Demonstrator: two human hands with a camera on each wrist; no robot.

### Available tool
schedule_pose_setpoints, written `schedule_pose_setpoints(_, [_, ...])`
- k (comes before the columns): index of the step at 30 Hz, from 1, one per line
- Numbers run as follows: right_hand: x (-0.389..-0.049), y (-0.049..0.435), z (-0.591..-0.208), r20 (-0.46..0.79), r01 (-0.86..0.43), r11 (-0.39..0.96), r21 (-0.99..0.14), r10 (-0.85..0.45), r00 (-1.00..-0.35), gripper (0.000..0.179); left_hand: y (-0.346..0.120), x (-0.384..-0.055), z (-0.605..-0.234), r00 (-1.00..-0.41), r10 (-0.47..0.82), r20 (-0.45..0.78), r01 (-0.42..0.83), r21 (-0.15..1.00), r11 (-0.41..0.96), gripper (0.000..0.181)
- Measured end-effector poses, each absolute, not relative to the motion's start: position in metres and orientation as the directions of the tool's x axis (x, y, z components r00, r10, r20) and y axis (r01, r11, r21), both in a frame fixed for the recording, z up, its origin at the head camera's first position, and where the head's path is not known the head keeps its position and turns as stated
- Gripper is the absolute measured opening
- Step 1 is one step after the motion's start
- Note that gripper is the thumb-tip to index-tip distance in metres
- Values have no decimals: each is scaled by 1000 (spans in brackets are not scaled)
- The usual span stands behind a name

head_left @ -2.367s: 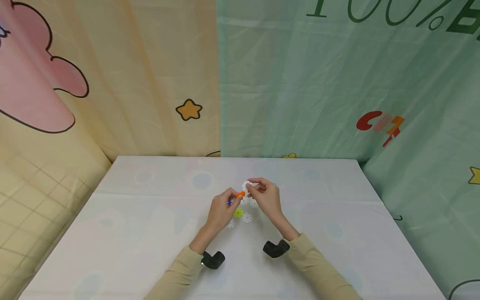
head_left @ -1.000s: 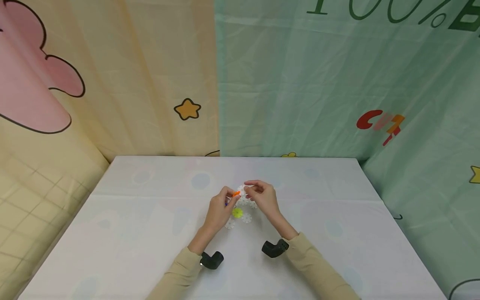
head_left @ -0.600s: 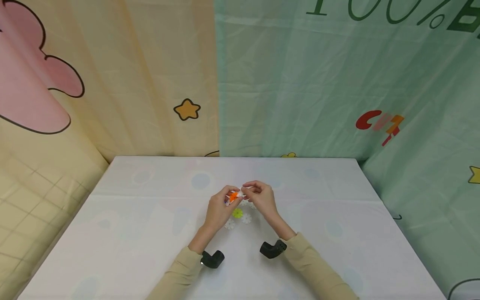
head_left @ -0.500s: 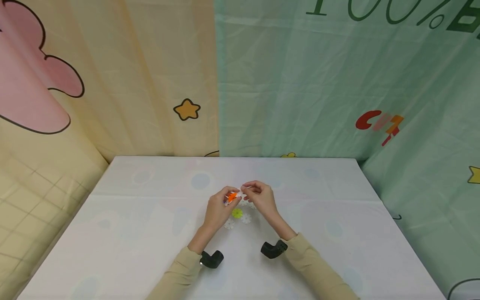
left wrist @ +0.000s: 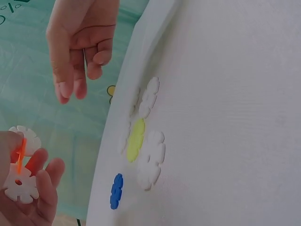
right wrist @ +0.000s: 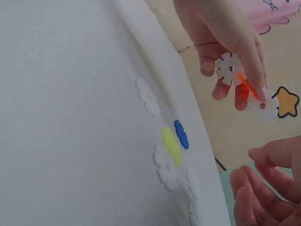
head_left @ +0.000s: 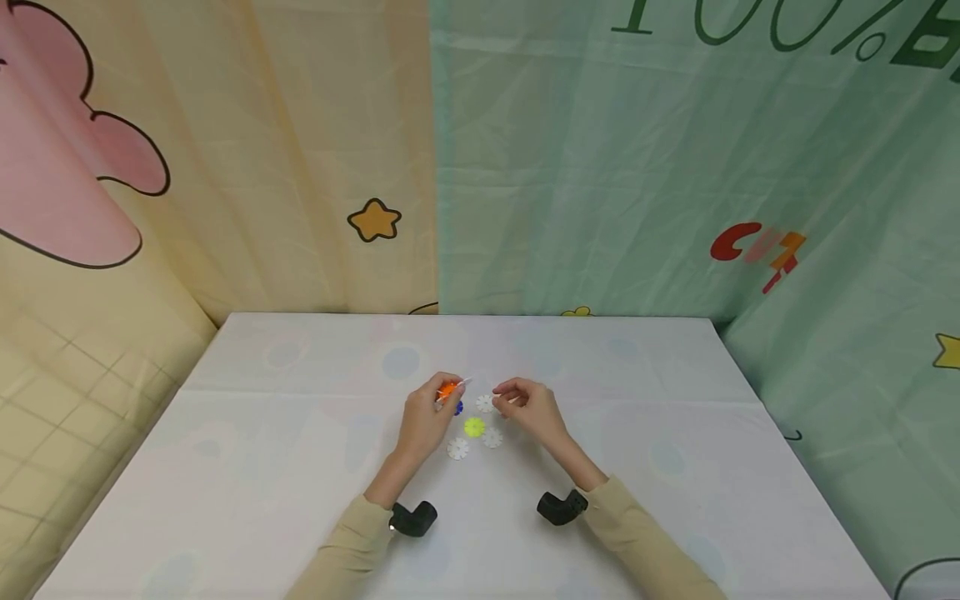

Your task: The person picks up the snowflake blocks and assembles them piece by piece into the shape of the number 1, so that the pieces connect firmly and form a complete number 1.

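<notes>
Assembly partly built: left hand (head_left: 424, 414) pinches an orange plastic snowflake disc slotted with two white discs (right wrist: 244, 87), right hand (head_left: 527, 406) relaxed and holding nothing, while flat yellow (head_left: 474, 427), blue (head_left: 457, 407) and white snowflake discs (head_left: 458, 449) lie unjoined on the white table (head_left: 262, 467).

Cartoon-printed curtains (head_left: 600, 167) hang behind the white table (head_left: 675, 467).

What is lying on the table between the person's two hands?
In the head view, a white snowflake disc lies between the left hand and right hand, with a blue disc beside it.

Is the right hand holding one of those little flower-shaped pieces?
No, the right hand hangs with bare fingers, while the left hand holds the joined pieces.
</notes>
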State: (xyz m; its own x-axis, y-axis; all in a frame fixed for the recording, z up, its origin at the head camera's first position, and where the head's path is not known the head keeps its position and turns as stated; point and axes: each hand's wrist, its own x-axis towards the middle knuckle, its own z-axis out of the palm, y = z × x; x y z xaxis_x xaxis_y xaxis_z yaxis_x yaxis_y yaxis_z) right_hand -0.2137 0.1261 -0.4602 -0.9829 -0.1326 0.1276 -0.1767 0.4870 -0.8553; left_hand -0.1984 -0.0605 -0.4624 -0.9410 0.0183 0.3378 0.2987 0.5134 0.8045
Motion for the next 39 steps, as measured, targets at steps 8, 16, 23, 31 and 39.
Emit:
schedule_pose_setpoints(8, [-209,133,-471,55,-183,605,-775,-224,-973,17,-67,-196,-466,-968,31,248,228,825,517,20])
schedule_pose_setpoints(16, [-204,134,-474,22,-201,647,-736,-274,-962,23,-68,-195,-468,-975,21,220,203,858,472,20])
schedule_pose_setpoints(23, [-199,132,-475,5,-233,713,-661,-306,-952,34,-68,-195,-465,-976,6,220,197,861,469,17])
schedule_pose_setpoints(31, [-195,130,-473,-14,-237,751,-616,-311,-950,31,-68,-193,-463,-975,-2,220,191,849,493,16])
schedule_pose_setpoints(39, [-198,132,-473,-44,-210,691,-692,-331,-942,24,-69,-192,-461,-978,3,209,185,861,473,18])
